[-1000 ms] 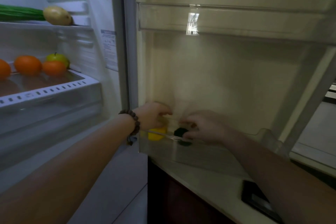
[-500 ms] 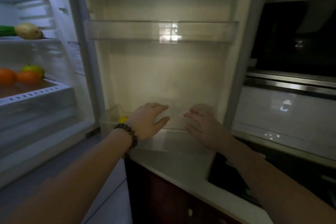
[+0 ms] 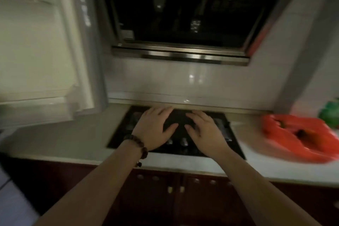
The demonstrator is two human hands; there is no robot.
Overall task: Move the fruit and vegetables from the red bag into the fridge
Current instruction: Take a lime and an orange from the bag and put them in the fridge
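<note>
Words to read: none, the picture is blurry and dark.
Fridge door (image 3: 36, 51): no sticker or letters show on the part in view.
Range hood (image 3: 183, 14): only small bright spots on the dark glass, and no word or number can be made out.
Stove (image 3: 176, 134): the knobs have no marks that can be read.
Red bag (image 3: 300, 137): plain red, with no print that can be read.
Green thing behind the bag (image 3: 330, 112): too blurry to tell if it has a label.
</note>
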